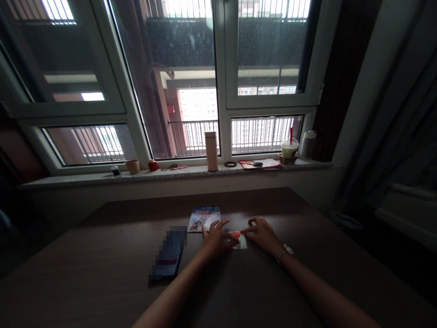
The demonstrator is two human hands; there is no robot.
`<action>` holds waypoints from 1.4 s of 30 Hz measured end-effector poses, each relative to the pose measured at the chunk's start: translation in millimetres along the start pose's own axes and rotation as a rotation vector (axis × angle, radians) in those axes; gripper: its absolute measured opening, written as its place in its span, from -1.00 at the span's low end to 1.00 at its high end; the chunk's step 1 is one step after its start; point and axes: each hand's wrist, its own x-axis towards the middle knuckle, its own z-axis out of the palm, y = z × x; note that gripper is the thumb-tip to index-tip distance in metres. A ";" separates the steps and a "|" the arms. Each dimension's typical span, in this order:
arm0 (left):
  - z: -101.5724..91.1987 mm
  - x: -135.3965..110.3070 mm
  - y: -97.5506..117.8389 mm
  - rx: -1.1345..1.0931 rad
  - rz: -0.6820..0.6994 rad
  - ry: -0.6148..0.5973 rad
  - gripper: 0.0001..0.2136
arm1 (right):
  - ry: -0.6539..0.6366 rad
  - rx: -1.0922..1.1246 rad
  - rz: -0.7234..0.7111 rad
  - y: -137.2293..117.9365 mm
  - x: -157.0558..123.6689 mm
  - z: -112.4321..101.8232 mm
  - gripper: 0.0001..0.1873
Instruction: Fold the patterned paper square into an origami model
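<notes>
A small folded paper (pixel 239 241), red and white, lies on the dark wooden table (pixel 102 255) in front of me. My left hand (pixel 215 239) rests on its left side, fingers spread and pressing down on it. My right hand (pixel 261 234) lies on its right side, the forefinger stretched along the top edge of the paper, the other fingers curled. A bracelet sits on my right wrist. Both hands touch the paper and hold it flat against the table.
A printed booklet (pixel 204 217) lies just beyond my left hand. A dark phone (pixel 169 255) lies to the left. On the windowsill (pixel 68 180) stand a tall flask (pixel 211 151), small cups (pixel 132 166), a drink cup with a straw (pixel 290 148), scissors and red papers (pixel 261 163).
</notes>
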 end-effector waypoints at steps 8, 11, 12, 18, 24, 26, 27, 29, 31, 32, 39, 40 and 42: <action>1.6 -0.1 -0.1 0.013 -0.016 0.019 -0.87 | 0.018 -0.002 0.011 1.3 -1.3 2.5 -0.75; 2.0 -0.5 -0.4 0.011 -0.015 0.022 -0.87 | 0.038 -0.028 0.005 3.1 -0.7 3.9 -0.72; 2.1 -0.6 -0.5 0.012 -0.015 0.024 -0.87 | 0.041 -0.030 -0.002 4.1 -0.2 4.5 -0.73; 2.6 -1.1 -0.9 0.011 -0.024 0.029 -0.87 | 0.080 0.050 -0.079 10.2 1.1 7.5 -0.75; 2.1 -0.4 -0.8 0.000 -0.026 0.026 -0.86 | 0.092 0.026 -0.130 1.7 -0.5 10.0 -0.84; 2.1 -0.1 -0.4 0.003 -0.024 0.032 -0.87 | 0.108 0.004 -0.070 -3.5 0.0 11.5 -0.82; 2.0 0.0 -0.2 0.004 -0.025 0.034 -0.87 | 0.114 -0.010 -0.048 -6.0 0.5 12.3 -0.81; 1.9 0.1 0.1 0.006 -0.027 0.032 -0.86 | 0.124 -0.033 -0.025 -10.0 1.4 13.3 -0.81; 1.5 -0.2 0.2 0.005 -0.028 0.028 -0.86 | 0.118 -0.052 -0.015 -12.5 1.7 12.9 -0.82; 1.3 -0.4 0.2 0.004 -0.027 0.026 -0.86 | 0.110 -0.057 -0.011 -13.3 1.6 12.1 -0.83; 1.0 -0.7 0.2 0.010 -0.032 0.031 -0.86 | 0.068 -0.055 -0.005 -17.4 -3.3 4.9 -0.84; 1.0 -0.6 0.2 0.011 -0.032 0.029 -0.86 | 0.067 -0.054 -0.007 -17.7 -3.8 4.7 -0.84; 1.0 -0.6 0.2 0.013 -0.030 0.029 -0.86 | 0.062 -0.051 -0.008 -17.9 -4.4 4.5 -0.84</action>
